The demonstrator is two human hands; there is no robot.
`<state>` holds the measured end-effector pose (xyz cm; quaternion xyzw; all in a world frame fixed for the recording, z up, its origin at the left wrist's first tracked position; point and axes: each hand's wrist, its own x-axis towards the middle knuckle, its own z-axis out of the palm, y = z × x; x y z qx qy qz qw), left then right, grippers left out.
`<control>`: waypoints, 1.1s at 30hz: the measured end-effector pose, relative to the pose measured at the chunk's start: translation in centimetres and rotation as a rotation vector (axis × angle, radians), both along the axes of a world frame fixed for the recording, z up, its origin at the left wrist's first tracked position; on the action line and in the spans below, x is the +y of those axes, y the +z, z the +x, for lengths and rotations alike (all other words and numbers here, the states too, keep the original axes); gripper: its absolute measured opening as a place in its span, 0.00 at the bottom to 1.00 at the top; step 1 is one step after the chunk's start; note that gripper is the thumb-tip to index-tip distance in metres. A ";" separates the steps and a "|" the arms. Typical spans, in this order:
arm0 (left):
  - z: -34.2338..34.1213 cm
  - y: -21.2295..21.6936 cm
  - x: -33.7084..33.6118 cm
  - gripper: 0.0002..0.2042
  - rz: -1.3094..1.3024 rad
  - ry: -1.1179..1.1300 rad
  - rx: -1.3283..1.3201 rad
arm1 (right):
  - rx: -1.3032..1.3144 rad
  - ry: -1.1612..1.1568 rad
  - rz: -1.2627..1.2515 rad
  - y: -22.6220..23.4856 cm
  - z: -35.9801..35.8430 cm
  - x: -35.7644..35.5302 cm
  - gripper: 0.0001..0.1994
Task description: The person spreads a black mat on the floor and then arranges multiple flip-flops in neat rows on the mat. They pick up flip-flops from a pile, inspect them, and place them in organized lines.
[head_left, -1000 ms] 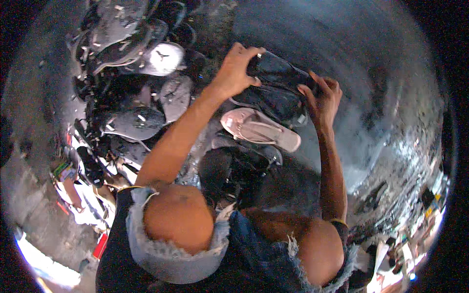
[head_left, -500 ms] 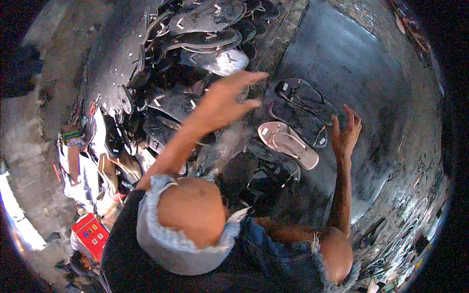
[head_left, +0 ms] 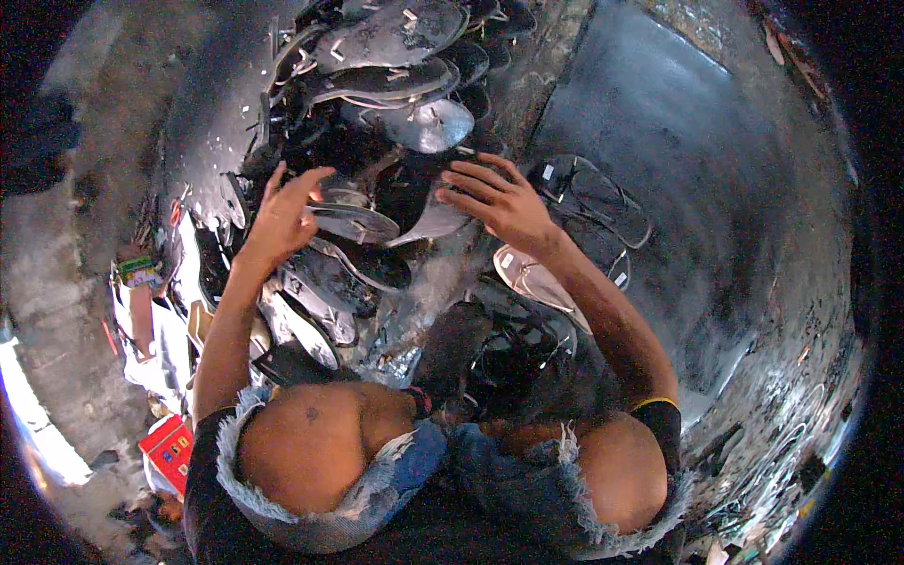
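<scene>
My left hand (head_left: 282, 221) is over the left side of a pile of dark flip-flops, its fingers apart. Beside its thumb lies a dark flip-flop (head_left: 356, 224); a firm grip on it does not show. My right hand (head_left: 508, 207) reaches left with its fingers stretched out, at the near end of a grey-soled flip-flop (head_left: 435, 222). Whether the fingertips touch that sole is hard to tell. Under my right forearm a beige flip-flop (head_left: 527, 273) with a white label is partly hidden. Just beyond it lies a black flip-flop (head_left: 593, 193).
More dark flip-flops (head_left: 391, 38) are heaped at the back. Black strappy footwear (head_left: 527, 348) lies near my knees. On the right spreads a dark smooth sheet (head_left: 716, 198), with scraps (head_left: 786, 452) by its edge. A red box (head_left: 169, 454) is at the lower left.
My left hand has drawn back left over the pile. My right hand has swung left from beside the black pair to the pile's right edge. My left knee has shifted left.
</scene>
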<state>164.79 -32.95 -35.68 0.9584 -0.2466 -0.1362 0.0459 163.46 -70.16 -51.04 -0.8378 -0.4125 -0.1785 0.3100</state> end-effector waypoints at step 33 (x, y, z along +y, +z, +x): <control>12.4 -4.8 -33.4 0.19 -1.013 0.230 0.955 | 0.961 -0.667 1.026 7.9 -3.8 -24.0 0.23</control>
